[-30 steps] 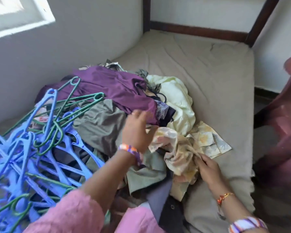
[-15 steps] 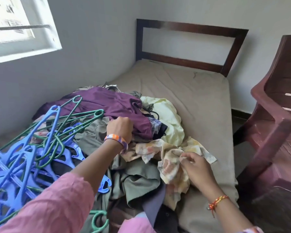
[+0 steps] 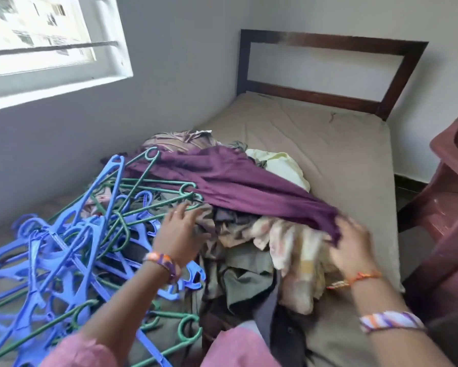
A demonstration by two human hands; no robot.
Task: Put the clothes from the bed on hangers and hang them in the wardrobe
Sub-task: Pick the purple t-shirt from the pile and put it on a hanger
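Head view: your right hand (image 3: 351,247) grips end of purple garment (image 3: 238,184), stretched across clothes pile (image 3: 243,250) on bed (image 3: 328,154). Your left hand (image 3: 180,231), fingers spread loose, holds nothing, rests by blue and green hangers (image 3: 71,242) left of pile.

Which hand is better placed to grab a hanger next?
Left. The left hand hovers with fingers spread at the edge of the pile of blue and green hangers, and holds nothing. The right hand, blurred, grips the purple garment on the pile's far side.
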